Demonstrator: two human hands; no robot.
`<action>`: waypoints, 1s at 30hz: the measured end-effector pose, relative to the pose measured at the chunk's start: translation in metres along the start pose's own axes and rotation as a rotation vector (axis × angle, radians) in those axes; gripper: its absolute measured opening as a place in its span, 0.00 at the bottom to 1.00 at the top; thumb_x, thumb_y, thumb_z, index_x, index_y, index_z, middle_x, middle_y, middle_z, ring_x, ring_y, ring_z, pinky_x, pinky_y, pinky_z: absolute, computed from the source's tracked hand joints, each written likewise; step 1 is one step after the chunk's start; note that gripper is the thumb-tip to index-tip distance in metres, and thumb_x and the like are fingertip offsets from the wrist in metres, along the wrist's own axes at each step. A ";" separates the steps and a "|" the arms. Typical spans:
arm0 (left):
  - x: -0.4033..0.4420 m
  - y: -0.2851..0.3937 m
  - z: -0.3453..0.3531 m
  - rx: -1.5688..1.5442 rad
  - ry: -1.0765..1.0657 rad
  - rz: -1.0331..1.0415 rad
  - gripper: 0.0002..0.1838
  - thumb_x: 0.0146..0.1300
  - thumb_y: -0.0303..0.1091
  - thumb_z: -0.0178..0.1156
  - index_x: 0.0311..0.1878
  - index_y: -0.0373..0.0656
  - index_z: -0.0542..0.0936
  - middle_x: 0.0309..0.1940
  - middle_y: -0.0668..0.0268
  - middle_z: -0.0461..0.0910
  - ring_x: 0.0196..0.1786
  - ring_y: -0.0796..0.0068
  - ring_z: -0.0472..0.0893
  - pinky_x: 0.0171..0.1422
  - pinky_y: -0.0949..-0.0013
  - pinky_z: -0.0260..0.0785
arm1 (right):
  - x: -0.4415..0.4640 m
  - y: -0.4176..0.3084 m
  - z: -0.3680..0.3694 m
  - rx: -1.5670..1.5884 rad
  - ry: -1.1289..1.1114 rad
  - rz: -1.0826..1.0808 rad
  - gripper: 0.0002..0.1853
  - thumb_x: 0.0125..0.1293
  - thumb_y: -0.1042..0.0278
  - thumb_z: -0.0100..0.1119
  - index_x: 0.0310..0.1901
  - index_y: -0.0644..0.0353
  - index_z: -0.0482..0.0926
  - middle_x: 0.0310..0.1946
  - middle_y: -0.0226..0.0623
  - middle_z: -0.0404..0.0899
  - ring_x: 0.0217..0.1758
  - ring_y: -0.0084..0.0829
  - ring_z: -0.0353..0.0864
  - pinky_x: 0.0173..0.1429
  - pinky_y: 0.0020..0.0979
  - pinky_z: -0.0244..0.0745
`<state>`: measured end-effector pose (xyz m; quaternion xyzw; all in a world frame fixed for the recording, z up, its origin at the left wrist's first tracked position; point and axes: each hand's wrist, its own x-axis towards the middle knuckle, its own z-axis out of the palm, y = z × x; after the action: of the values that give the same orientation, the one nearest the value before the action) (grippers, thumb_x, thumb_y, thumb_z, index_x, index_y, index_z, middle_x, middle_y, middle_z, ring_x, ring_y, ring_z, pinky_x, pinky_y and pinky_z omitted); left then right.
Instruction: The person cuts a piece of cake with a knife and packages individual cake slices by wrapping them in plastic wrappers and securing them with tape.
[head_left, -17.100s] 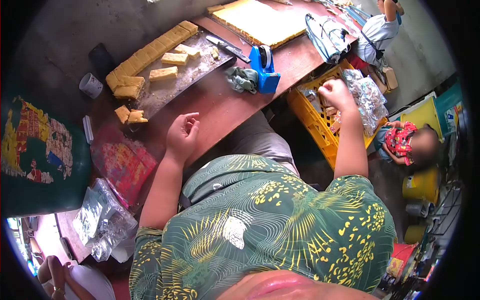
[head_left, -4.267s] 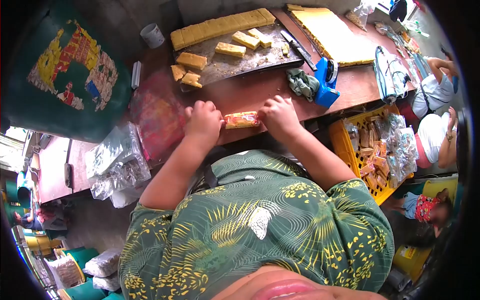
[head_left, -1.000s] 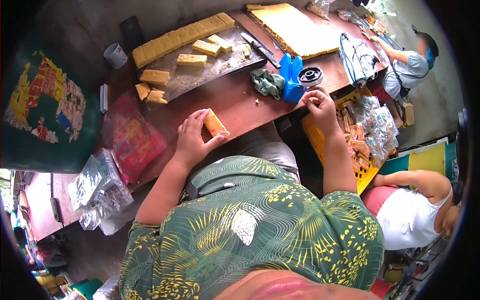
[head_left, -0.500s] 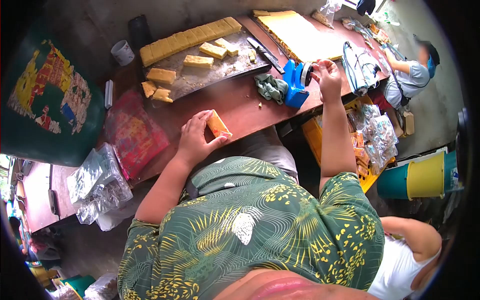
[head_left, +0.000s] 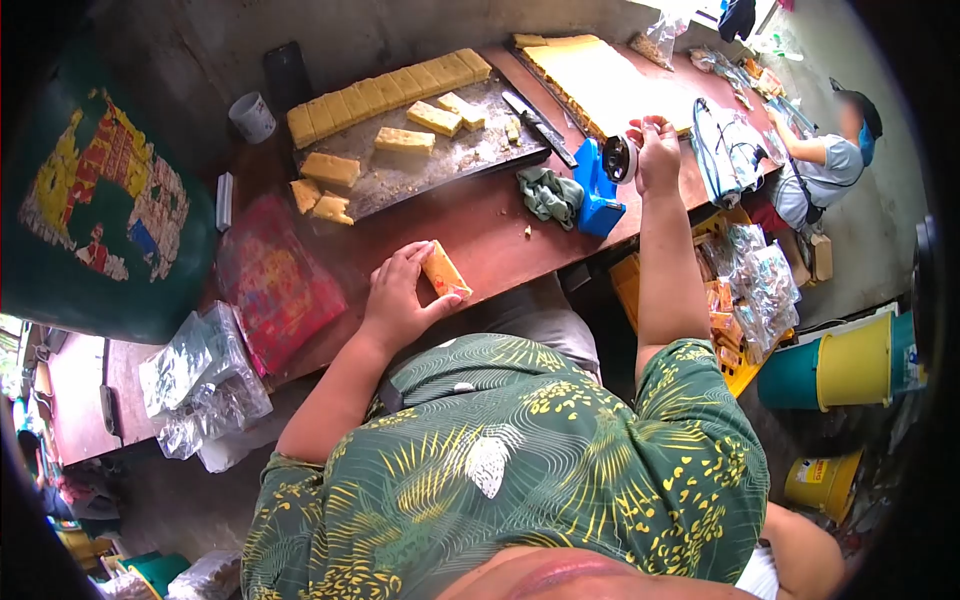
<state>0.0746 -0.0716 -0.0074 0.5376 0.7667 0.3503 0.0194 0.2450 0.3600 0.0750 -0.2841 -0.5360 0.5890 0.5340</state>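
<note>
- Since the frame about four seconds back, the right hand [head_left: 657, 155] has left the wrapped bar [head_left: 445, 270] and moved out to the tape roll [head_left: 620, 158].
- At left, a white mug [head_left: 252, 118] stands near the dark tray [head_left: 375, 175] of yellow slices (two broken pieces lie at its near corner).
- Next, the left hand [head_left: 398, 290] grips the wrapped bar, fingers at its far end, thumb at its near end.
- That bar is by the front edge of the desk [head_left: 490, 230], its long axis slanting from upper left to lower right, near end toward the lower right.
- Then comes a crumpled cloth [head_left: 550, 195], touching the blue dispenser [head_left: 597, 195].
- Farther right, the right hand is beside the roll, fingers curled; whether it pinches tape, I cannot tell.
</note>
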 end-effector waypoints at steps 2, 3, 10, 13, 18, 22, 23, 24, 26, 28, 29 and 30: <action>0.004 0.000 -0.001 -0.003 -0.008 -0.007 0.47 0.58 0.63 0.74 0.73 0.44 0.72 0.71 0.59 0.74 0.73 0.56 0.73 0.77 0.51 0.60 | 0.004 0.001 0.005 -0.020 0.006 -0.018 0.07 0.79 0.74 0.54 0.54 0.59 0.72 0.44 0.41 0.84 0.40 0.28 0.82 0.48 0.29 0.80; 0.002 0.002 -0.002 -0.006 -0.024 -0.024 0.47 0.58 0.63 0.73 0.74 0.43 0.72 0.71 0.60 0.73 0.73 0.56 0.72 0.78 0.51 0.59 | 0.005 0.006 0.005 -0.044 0.023 -0.022 0.06 0.79 0.74 0.54 0.54 0.60 0.72 0.44 0.41 0.83 0.40 0.27 0.82 0.48 0.29 0.80; 0.002 -0.001 -0.001 -0.001 -0.007 -0.002 0.47 0.58 0.63 0.74 0.73 0.44 0.72 0.71 0.59 0.74 0.73 0.55 0.73 0.77 0.50 0.60 | 0.011 0.040 0.006 -0.286 -0.085 -0.004 0.06 0.78 0.73 0.57 0.52 0.61 0.75 0.44 0.37 0.83 0.42 0.26 0.82 0.52 0.28 0.80; 0.001 -0.002 0.000 -0.001 -0.007 -0.003 0.48 0.58 0.64 0.72 0.74 0.42 0.72 0.71 0.60 0.73 0.73 0.57 0.72 0.78 0.51 0.58 | 0.010 0.054 0.002 -0.345 -0.107 -0.086 0.06 0.79 0.71 0.58 0.51 0.63 0.76 0.42 0.36 0.84 0.43 0.25 0.83 0.53 0.27 0.80; 0.002 0.000 -0.002 -0.010 -0.020 -0.014 0.47 0.58 0.63 0.73 0.74 0.43 0.72 0.71 0.60 0.73 0.73 0.56 0.72 0.78 0.51 0.58 | -0.029 0.020 -0.004 -0.304 -0.177 -0.078 0.08 0.79 0.68 0.60 0.49 0.64 0.78 0.40 0.34 0.86 0.41 0.21 0.82 0.49 0.25 0.77; 0.003 0.001 -0.003 -0.007 -0.015 -0.010 0.47 0.57 0.60 0.76 0.74 0.44 0.72 0.71 0.59 0.74 0.73 0.55 0.73 0.78 0.51 0.60 | -0.061 0.011 -0.031 -0.414 -0.300 -0.116 0.07 0.79 0.67 0.60 0.47 0.62 0.81 0.39 0.29 0.86 0.41 0.17 0.78 0.49 0.23 0.74; 0.002 0.002 -0.003 -0.006 -0.019 -0.013 0.46 0.57 0.60 0.76 0.74 0.44 0.72 0.71 0.59 0.74 0.73 0.55 0.73 0.78 0.51 0.60 | -0.070 0.006 -0.036 -0.447 -0.300 -0.071 0.06 0.76 0.68 0.63 0.44 0.61 0.83 0.40 0.32 0.86 0.44 0.23 0.80 0.53 0.27 0.75; 0.003 0.001 -0.003 -0.002 -0.021 -0.013 0.46 0.57 0.59 0.76 0.74 0.44 0.72 0.71 0.59 0.74 0.73 0.55 0.74 0.78 0.51 0.60 | -0.079 0.002 -0.039 -0.569 -0.304 -0.237 0.05 0.74 0.69 0.64 0.42 0.61 0.83 0.42 0.34 0.85 0.46 0.26 0.81 0.55 0.28 0.74; 0.004 0.002 -0.003 0.005 -0.020 -0.007 0.46 0.57 0.58 0.76 0.73 0.44 0.72 0.71 0.59 0.75 0.73 0.56 0.74 0.78 0.51 0.60 | -0.104 -0.018 -0.038 -0.811 -0.305 -0.565 0.03 0.70 0.72 0.66 0.39 0.60 0.84 0.45 0.38 0.84 0.50 0.32 0.81 0.59 0.32 0.74; 0.004 0.002 -0.003 0.012 -0.009 0.000 0.46 0.57 0.58 0.76 0.73 0.44 0.72 0.71 0.59 0.75 0.73 0.56 0.74 0.78 0.51 0.60 | -0.121 -0.024 -0.046 -0.922 -0.300 -0.545 0.01 0.64 0.74 0.68 0.36 0.59 0.84 0.51 0.42 0.82 0.58 0.43 0.79 0.65 0.38 0.71; 0.003 0.002 -0.002 0.010 -0.011 0.000 0.46 0.57 0.58 0.76 0.73 0.44 0.72 0.71 0.60 0.75 0.73 0.56 0.74 0.78 0.51 0.60 | -0.129 -0.028 -0.049 -0.970 -0.307 -0.564 0.02 0.64 0.74 0.68 0.37 0.58 0.85 0.51 0.42 0.82 0.58 0.43 0.78 0.66 0.39 0.71; 0.004 0.001 -0.002 0.009 -0.010 0.001 0.45 0.57 0.58 0.76 0.73 0.44 0.72 0.71 0.60 0.75 0.73 0.56 0.74 0.77 0.51 0.60 | -0.135 -0.033 -0.050 -1.018 -0.313 -0.587 0.02 0.63 0.74 0.68 0.37 0.58 0.85 0.51 0.41 0.81 0.59 0.44 0.78 0.66 0.40 0.70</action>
<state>0.0729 -0.0690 -0.0038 0.5399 0.7678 0.3442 0.0205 0.3373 0.2451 0.0605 -0.2540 -0.8785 0.1215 0.3858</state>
